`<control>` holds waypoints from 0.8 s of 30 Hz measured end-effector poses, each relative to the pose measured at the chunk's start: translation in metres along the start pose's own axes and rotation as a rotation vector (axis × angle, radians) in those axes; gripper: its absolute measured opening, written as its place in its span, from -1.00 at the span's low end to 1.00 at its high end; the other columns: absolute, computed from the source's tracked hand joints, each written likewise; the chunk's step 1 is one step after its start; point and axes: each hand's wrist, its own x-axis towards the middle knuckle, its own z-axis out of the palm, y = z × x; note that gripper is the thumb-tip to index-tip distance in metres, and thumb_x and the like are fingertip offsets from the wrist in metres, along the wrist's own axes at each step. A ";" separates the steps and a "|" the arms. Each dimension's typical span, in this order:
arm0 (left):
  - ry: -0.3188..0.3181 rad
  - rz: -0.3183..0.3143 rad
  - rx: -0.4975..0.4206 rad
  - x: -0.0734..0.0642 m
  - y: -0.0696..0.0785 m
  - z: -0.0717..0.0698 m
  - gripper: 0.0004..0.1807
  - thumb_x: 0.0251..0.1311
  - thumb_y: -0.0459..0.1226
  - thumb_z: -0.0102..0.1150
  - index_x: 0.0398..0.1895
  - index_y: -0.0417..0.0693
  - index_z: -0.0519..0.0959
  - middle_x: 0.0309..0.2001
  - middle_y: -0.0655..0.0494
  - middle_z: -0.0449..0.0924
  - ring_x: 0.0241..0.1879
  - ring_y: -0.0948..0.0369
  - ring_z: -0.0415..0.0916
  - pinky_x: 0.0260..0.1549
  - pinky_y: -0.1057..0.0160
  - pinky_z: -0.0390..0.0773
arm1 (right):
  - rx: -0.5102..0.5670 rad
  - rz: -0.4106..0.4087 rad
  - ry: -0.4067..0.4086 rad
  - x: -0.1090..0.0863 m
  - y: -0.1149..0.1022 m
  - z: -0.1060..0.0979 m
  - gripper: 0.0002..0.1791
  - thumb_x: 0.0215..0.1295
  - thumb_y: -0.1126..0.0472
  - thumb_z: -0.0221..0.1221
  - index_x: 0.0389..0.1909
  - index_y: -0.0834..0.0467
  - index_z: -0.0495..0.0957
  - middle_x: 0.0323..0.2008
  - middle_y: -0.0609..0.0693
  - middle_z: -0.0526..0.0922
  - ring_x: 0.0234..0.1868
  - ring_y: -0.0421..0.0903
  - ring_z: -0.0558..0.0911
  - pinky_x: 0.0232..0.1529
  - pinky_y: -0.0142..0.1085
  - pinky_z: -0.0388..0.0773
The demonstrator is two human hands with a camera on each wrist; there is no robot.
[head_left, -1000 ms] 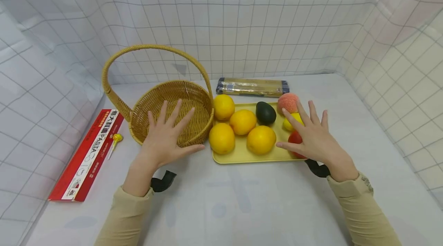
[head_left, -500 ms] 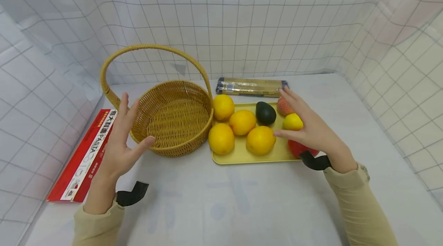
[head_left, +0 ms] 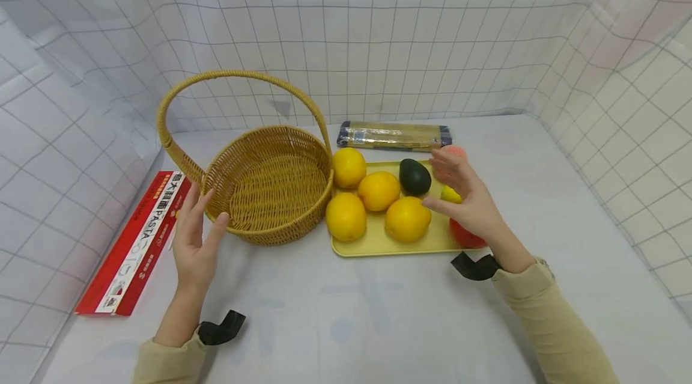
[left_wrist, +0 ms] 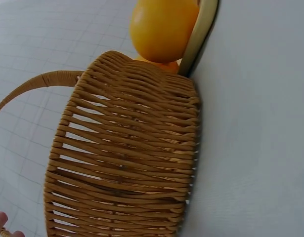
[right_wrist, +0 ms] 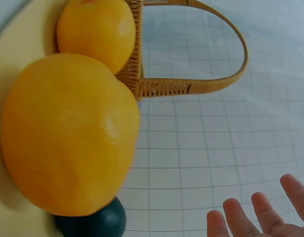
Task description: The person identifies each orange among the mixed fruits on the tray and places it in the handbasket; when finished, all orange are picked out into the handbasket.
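Observation:
My left hand [head_left: 196,243] hovers by the front left of a wicker basket [head_left: 286,234] with a tall arched handle, its thumb apart from the relaxed fingers. Nothing is in its grasp. The left wrist view shows the basket's woven side [left_wrist: 122,148] up close. Over the right end of a yellow tray [head_left: 378,247], my right hand [head_left: 469,201] is held with fingers spread and holds nothing. Several oranges [head_left: 408,219] and a dark green avocado [head_left: 415,177] lie there. The hand partly covers a pink peach [head_left: 456,151], a yellow lemon [head_left: 450,195] and a red round fruit [head_left: 466,237].
A red pasta box [head_left: 132,246] lies left of the basket, with a yellow lollipop [head_left: 177,214] on it mostly hidden by my left hand. Behind the tray lies a long wrapped packet [head_left: 394,136]. A white gridded curtain [head_left: 378,29] surrounds the table.
My left hand has drawn back left, off the basket, then shifted slightly right again. Both hands have turned from palms down to thumbs up, fingers relaxing. The right hand has moved slightly left.

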 end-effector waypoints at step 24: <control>0.146 -0.189 0.166 -0.010 -0.032 -0.004 -0.56 0.16 -0.43 0.17 0.15 -0.19 0.48 0.40 0.14 0.05 0.36 0.07 0.03 0.29 0.09 0.20 | -0.089 0.196 0.032 -0.017 0.014 0.044 -0.25 0.02 0.41 0.34 0.24 0.37 0.20 0.25 0.27 0.23 0.29 0.23 0.19 0.33 0.13 0.07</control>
